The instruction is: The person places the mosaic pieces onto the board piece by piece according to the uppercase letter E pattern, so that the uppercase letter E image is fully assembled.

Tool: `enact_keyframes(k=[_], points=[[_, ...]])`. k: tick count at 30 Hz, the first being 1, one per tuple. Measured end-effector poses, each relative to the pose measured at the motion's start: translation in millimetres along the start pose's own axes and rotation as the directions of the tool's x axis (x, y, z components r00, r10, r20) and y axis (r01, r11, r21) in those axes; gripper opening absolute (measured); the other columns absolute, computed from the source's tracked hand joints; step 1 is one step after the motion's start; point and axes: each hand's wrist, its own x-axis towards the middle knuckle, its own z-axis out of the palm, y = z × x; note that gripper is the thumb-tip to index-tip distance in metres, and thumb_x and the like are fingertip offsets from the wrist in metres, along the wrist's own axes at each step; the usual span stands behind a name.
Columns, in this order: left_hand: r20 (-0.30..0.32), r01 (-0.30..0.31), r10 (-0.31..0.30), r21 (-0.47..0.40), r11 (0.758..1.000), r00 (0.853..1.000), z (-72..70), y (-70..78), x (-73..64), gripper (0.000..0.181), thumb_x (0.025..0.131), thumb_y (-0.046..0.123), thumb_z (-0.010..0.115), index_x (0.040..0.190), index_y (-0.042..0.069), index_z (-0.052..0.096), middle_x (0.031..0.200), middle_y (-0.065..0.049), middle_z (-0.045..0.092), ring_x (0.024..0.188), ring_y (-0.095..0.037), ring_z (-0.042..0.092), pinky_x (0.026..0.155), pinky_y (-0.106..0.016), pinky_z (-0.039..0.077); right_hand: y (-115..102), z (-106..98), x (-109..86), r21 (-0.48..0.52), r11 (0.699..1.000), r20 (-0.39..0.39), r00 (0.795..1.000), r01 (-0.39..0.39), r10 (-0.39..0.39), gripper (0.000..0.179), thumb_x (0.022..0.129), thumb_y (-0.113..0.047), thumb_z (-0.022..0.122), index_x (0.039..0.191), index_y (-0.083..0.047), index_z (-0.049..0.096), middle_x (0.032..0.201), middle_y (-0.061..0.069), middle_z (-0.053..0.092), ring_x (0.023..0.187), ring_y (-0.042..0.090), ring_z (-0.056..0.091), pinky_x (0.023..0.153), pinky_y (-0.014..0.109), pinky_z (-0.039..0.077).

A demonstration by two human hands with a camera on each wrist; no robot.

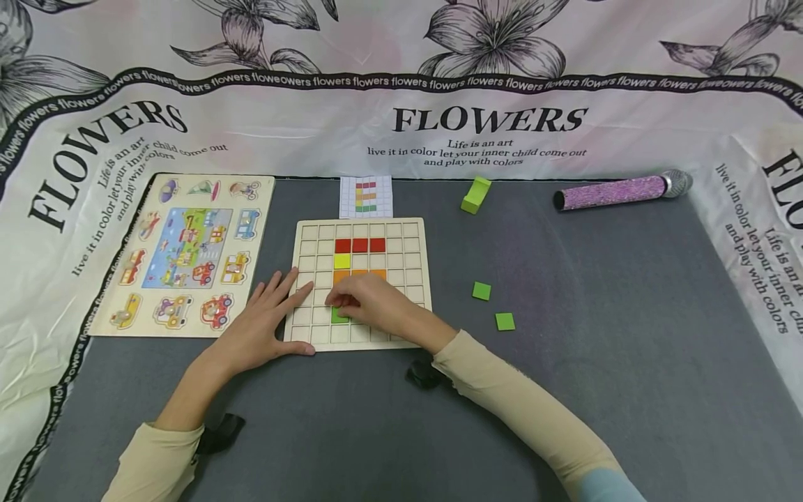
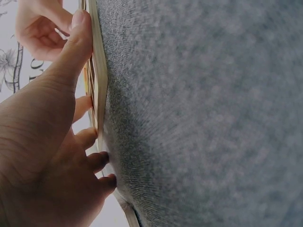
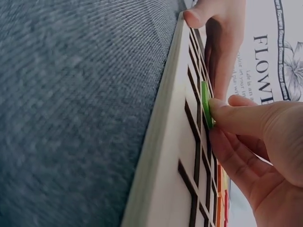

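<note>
A wooden grid board (image 1: 410, 259) lies on the grey table. It carries a row of red tiles (image 1: 360, 245), a yellow tile (image 1: 341, 261) below, and orange tiles (image 1: 378, 274) partly hidden by my right hand (image 1: 379, 303). The right thumb and fingers pinch a green tile (image 3: 206, 105) in a lower cell of the grid; in the head view this green tile (image 1: 339, 316) shows just under the fingertips. My left hand (image 1: 263, 321) rests at the board's left edge, fingers spread, its thumb (image 2: 81, 23) at the near edge.
Two loose green tiles (image 1: 481, 291) lie right of the board, with a green stack (image 1: 476, 194) farther back. A pattern card (image 1: 347, 202) touches the board's far side. A picture puzzle (image 1: 188, 188) lies left; a glittery pink microphone (image 1: 611, 194) lies at back right.
</note>
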Motion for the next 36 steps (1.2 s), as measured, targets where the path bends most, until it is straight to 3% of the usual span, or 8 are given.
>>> enact_keyframes(k=[5,11,16,21,27,36], points=[[-0.004,0.000,0.000,-0.006,1.000,1.000,0.0,0.3,-1.6,0.106,0.072,0.055,0.080,0.155,0.012,0.029,0.163,-0.017,0.010,0.148,-0.042,0.004,0.119,-0.057,0.004,1,-8,-10.0,0.036,0.999,-0.009,1.000,-0.015,0.015,0.017,0.090,-0.007,0.071,0.107,-0.009,0.073,0.102,-0.001,0.070,0.093,0.009,0.063,0.084,0.019,0.049],[0.010,0.005,-0.005,-0.010,1.000,1.000,-0.9,1.0,-2.2,0.107,0.073,0.058,0.078,0.156,0.013,0.028,0.164,-0.016,0.008,0.149,-0.041,0.002,0.119,-0.055,0.002,17,-41,-41.3,0.076,0.993,-0.099,0.991,-0.087,0.094,0.024,0.088,-0.004,0.072,0.112,-0.003,0.071,0.107,0.006,0.071,0.093,0.016,0.063,0.082,0.026,0.054],[0.015,0.005,-0.005,-0.003,1.000,1.000,-0.6,1.1,-1.1,0.107,0.074,0.059,0.077,0.156,0.013,0.027,0.164,-0.015,0.007,0.149,-0.041,0.002,0.119,-0.055,0.002,41,-74,-81.2,0.039,0.981,-0.191,0.963,-0.189,0.193,0.033,0.084,-0.002,0.076,0.117,-0.002,0.069,0.114,0.011,0.069,0.096,0.025,0.068,0.084,0.035,0.056],[0.013,0.011,-0.011,0.003,1.000,1.000,-0.5,1.5,-0.6,0.107,0.073,0.060,0.077,0.156,0.013,0.028,0.164,-0.015,0.008,0.149,-0.041,0.002,0.119,-0.055,0.002,61,-95,-120.8,-0.050,0.947,-0.220,0.928,-0.317,0.299,0.040,0.083,-0.006,0.078,0.122,-0.003,0.068,0.119,0.014,0.068,0.103,0.030,0.066,0.088,0.043,0.054],[0.009,0.012,-0.012,0.005,1.000,1.000,-0.3,1.2,-0.6,0.107,0.073,0.059,0.077,0.156,0.013,0.028,0.164,-0.015,0.008,0.149,-0.041,0.002,0.119,-0.055,0.002,74,-101,-149.5,-0.051,0.925,-0.214,0.909,-0.376,0.358,0.037,0.082,-0.008,0.080,0.116,0.000,0.070,0.105,0.013,0.071,0.088,0.025,0.068,0.078,0.043,0.056],[0.003,0.008,-0.008,-0.001,1.000,1.000,-0.4,2.3,0.3,0.106,0.073,0.058,0.078,0.156,0.012,0.028,0.163,-0.016,0.009,0.149,-0.041,0.003,0.119,-0.055,0.002,82,-94,-155.4,-0.003,0.932,-0.243,0.905,-0.362,0.350,0.035,0.079,-0.003,0.080,0.113,0.000,0.071,0.102,0.012,0.071,0.085,0.024,0.068,0.075,0.041,0.057]])
